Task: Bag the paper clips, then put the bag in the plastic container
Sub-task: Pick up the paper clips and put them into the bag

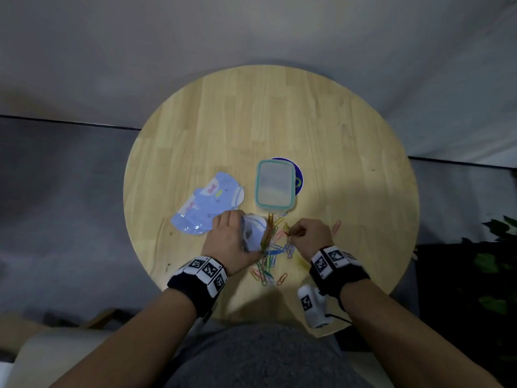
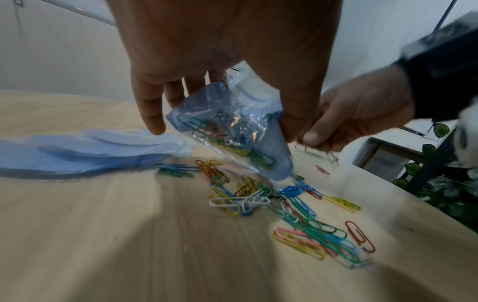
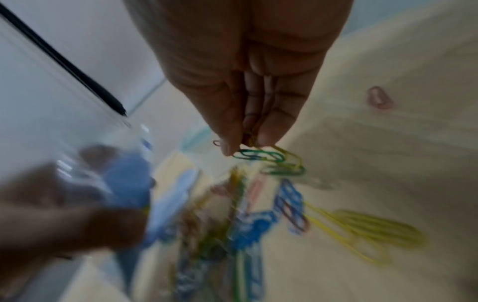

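Between my two hands, just above the heap of loose paper clips [image 1: 270, 257], hangs the small clear bag [image 2: 234, 130], and that gap is what the coming move turns on. My left hand [image 1: 230, 242] has the bag pinched near its mouth, thumb on one side and fingers spread behind it; the bag slants down so its lower corner almost touches the pile on the counter [image 1: 349, 141], with a clump of clips already inside. My right hand [image 1: 309, 236] sits just to the right of it, fingertips [image 3: 269, 134] pressed together on a few green and yellow clips [image 3: 269, 159] that dangle below them.

I judge the bag's mouth lies to the left of and slightly above those dangling clips, so the right hand is the one to travel, a short way leftward. I cannot tell from any view how wide the mouth stands.

Most clips lie scattered beneath and toward me from both hands, with one stray pink clip [image 1: 336, 226] off to the right. Beyond the hands, lid on, stands the plastic container [image 1: 274, 186]; the left hand with the bag looks a little nearer it.
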